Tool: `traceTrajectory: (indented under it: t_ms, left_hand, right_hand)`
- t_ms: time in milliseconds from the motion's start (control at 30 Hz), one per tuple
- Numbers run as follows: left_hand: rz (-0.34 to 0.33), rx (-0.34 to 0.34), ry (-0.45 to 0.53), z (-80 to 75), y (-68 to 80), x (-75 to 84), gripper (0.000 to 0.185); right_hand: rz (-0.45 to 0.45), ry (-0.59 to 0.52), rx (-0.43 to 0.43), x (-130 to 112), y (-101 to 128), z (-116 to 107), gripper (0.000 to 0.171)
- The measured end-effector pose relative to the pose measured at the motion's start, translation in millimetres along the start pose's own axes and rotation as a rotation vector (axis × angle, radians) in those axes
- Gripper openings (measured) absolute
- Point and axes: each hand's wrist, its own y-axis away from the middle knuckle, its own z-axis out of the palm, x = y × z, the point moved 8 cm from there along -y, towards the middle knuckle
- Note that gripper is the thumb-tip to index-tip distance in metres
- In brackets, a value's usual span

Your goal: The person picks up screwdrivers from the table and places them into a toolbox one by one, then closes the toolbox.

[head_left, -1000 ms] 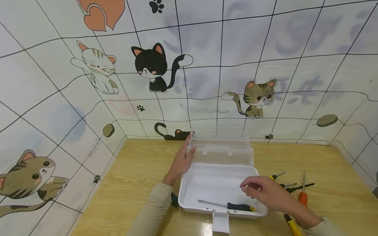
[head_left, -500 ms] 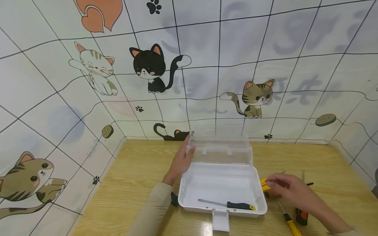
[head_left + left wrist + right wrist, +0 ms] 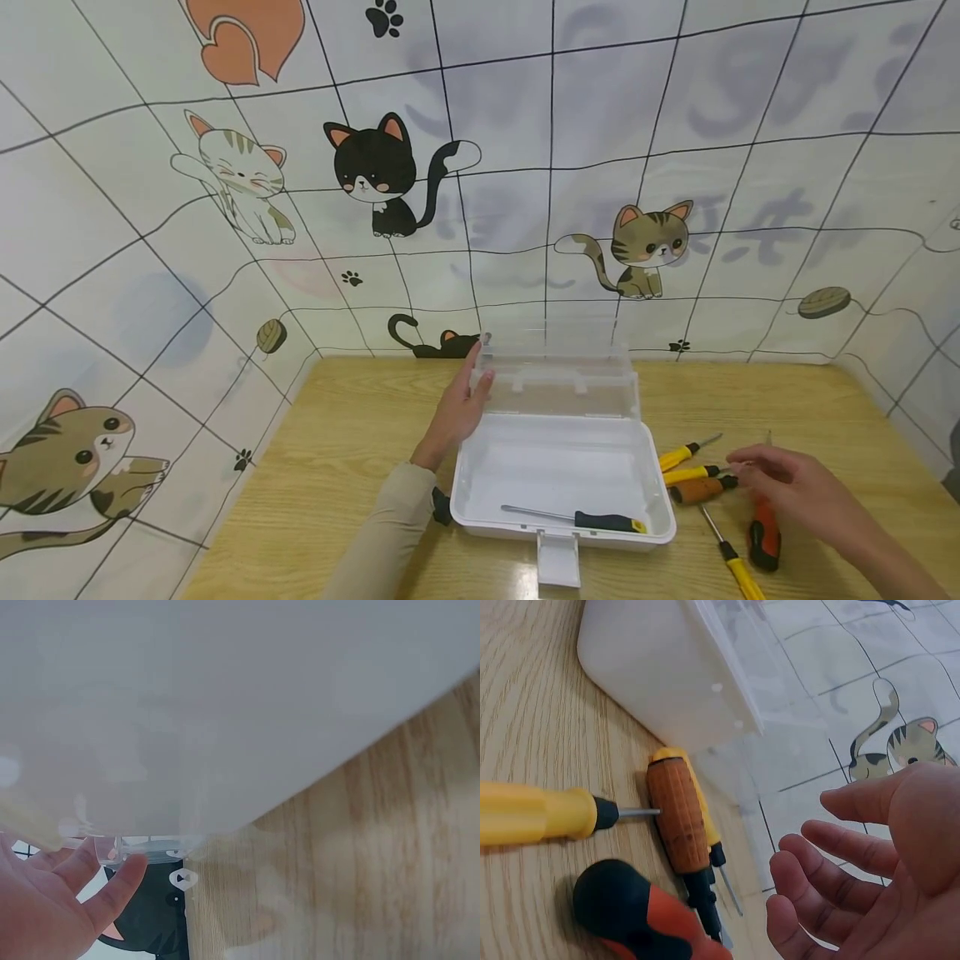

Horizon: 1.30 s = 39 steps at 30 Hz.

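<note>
My left hand (image 3: 459, 412) grips the left edge of the clear lid (image 3: 562, 393), thumb in front and fingers behind. The lid stands raised at the back of a white toolbox (image 3: 555, 467). Inside the box lies a black-handled screwdriver (image 3: 609, 522) with a yellow end. My right hand (image 3: 806, 492) hovers over loose screwdrivers right of the box, holding nothing; its fingers are loosely bent in the right wrist view. Nearest it are a red-and-black screwdriver (image 3: 765, 537) and one with an orange-brown handle (image 3: 676, 814). The hand partly covers their shafts.
More screwdrivers with yellow handles lie by the box's right side: one farther back (image 3: 677, 457), another beside it (image 3: 688, 475), and one in front (image 3: 741, 575). The latch (image 3: 558, 560) hangs down at the front. A small black object (image 3: 441, 506) sits left of the box.
My right hand has moved right, from above the box's right side to over the loose screwdrivers. My left hand keeps its hold on the lid.
</note>
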Motion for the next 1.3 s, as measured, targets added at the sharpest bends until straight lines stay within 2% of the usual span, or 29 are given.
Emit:
traceTrajectory:
  t_ms: [300, 500, 800, 1000, 1300]
  left_hand:
    - [-0.002, 0.003, -0.013, -0.2, 0.3, -0.5, 0.067]
    - [-0.001, -0.003, -0.006, -0.6, 0.4, 0.2, 0.068]
    - [0.009, -0.002, 0.011, -0.7, -0.2, 0.6, 0.067]
    - [0.013, -0.001, 0.008, -1.0, -1.5, -0.5, 0.067]
    - [0.012, 0.001, 0.010, -0.9, -0.2, 0.1, 0.066]
  right_hand:
    - [0.101, -0.012, 0.020, 24.0, 1.7, -8.2, 0.057]
    - [0.132, -0.023, 0.015, 37.4, 2.5, -9.4, 0.064]
    - [0.177, -0.057, -0.004, 56.2, 1.0, -5.4, 0.068]
    - [0.215, -0.088, -0.027, 71.8, -1.3, 1.0, 0.077]
    - [0.251, -0.182, -0.035, 77.0, -0.8, 7.4, 0.085]
